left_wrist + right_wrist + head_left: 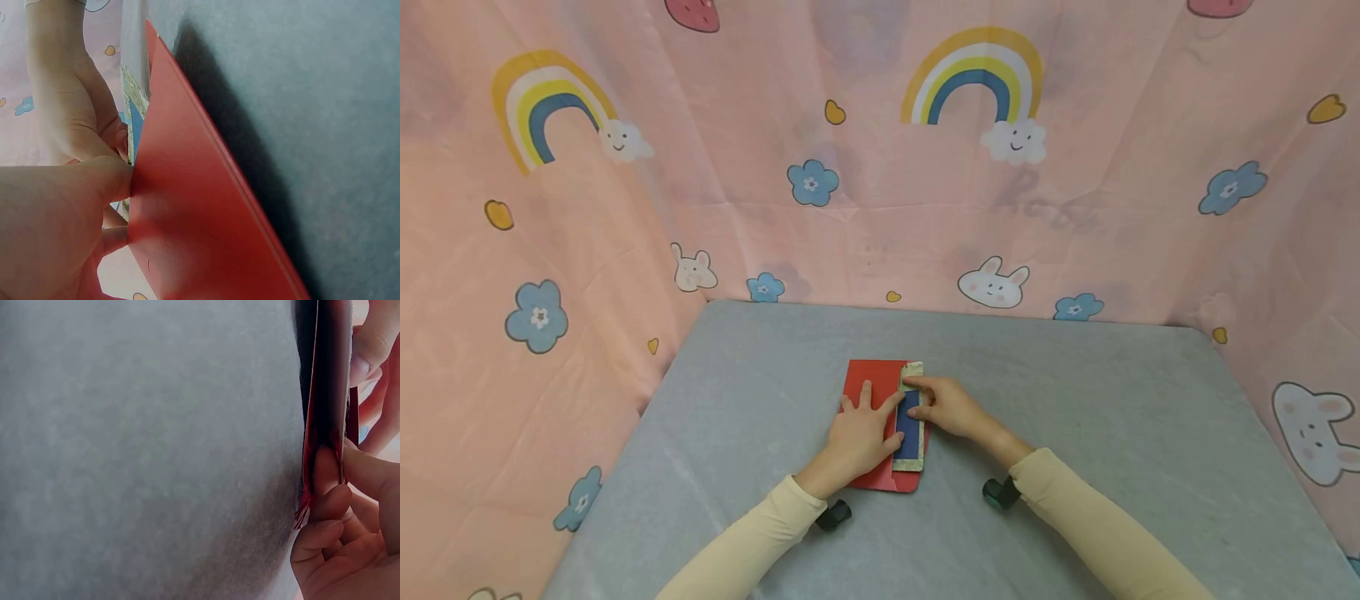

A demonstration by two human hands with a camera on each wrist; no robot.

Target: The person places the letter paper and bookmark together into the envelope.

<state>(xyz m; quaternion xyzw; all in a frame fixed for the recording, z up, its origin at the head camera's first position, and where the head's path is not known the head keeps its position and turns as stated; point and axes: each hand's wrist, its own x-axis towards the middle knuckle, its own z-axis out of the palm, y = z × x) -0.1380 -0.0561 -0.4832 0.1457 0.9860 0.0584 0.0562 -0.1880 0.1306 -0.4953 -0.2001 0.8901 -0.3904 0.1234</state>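
A red folder-like cover (pixel 874 373) lies upright to me on the table. A narrow panel (pixel 909 429), blue with a pale patterned border, runs along its right side. My left hand (pixel 856 437) rests on the cover with fingers spread, its thumb and a fingertip touching the panel's left edge. At the panel's upper right, my right hand (pixel 953 408) pinches the edge between thumb and fingers. The right wrist view shows the layers edge-on, slightly parted, with fingertips between them and a small red tassel (pixel 302 509) beside. What lies inside is hidden.
A grey cloth covers the table (pixel 760 375). Pink printed curtains (pixel 865 242) hang behind and on both sides. Dark wrist cameras sit below the left cuff (pixel 833 515) and the right cuff (pixel 1000 493).
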